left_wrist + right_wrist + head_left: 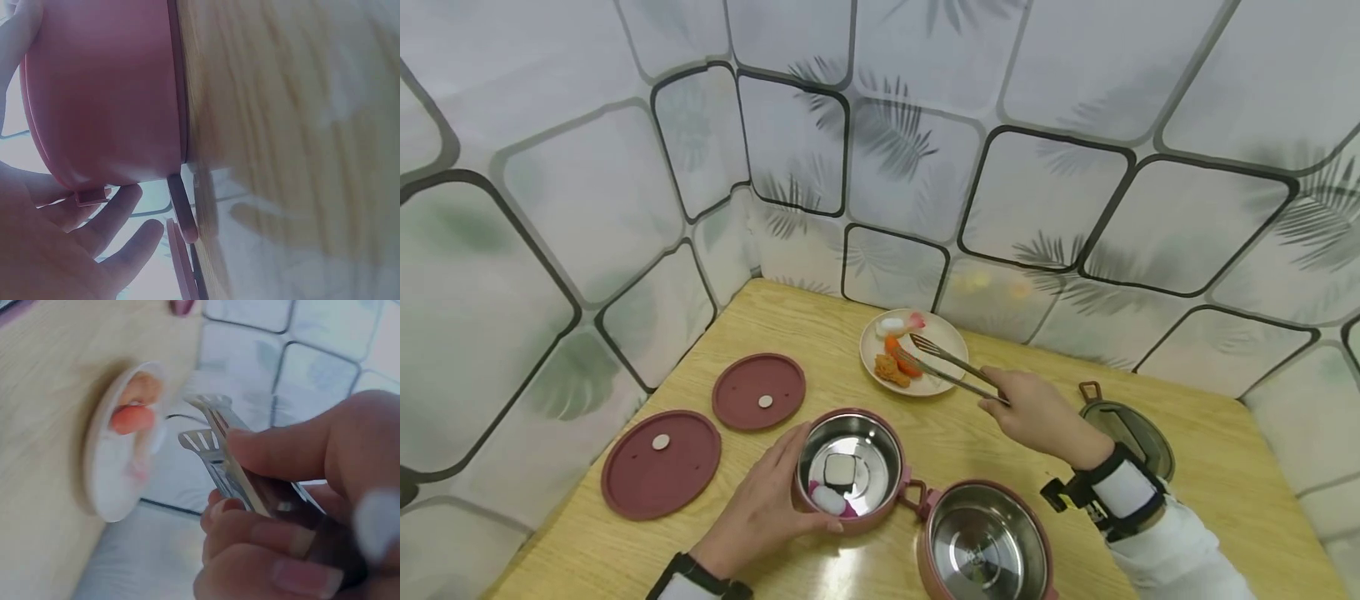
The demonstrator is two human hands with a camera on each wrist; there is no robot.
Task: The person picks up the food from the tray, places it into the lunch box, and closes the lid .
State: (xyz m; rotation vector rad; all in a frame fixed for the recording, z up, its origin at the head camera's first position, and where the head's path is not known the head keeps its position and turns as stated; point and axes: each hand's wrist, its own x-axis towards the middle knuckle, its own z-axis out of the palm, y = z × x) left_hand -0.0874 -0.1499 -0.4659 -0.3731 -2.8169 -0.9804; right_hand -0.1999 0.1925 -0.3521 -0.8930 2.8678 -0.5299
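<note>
Head view: The left hand (767,487) is at lower centre-left, its grip spread around a pink pot (874,522), fingers on the left side and thumb at the near rim. The pot contains a white square piece (839,469) and a white-and-purple piece (830,500). A second pink pot (976,554) stands at bottom centre-right. Two dark pink lids (658,475) lie on the desk (1217,475) at lower left. The right hand (1033,410), right of centre, holds metal tongs (958,361); the tips are parted above a plate (950,335) at centre. The plate carries a shrimp piece, an orange piece and a fried-chicken piece (891,372).

Left wrist view: The pot wall fills the upper left; the hand is at lower left, fingers separated.

Right wrist view: The grip, right of centre, is closed narrowly on the tongs. The plate with food is at left, blurred.
</note>
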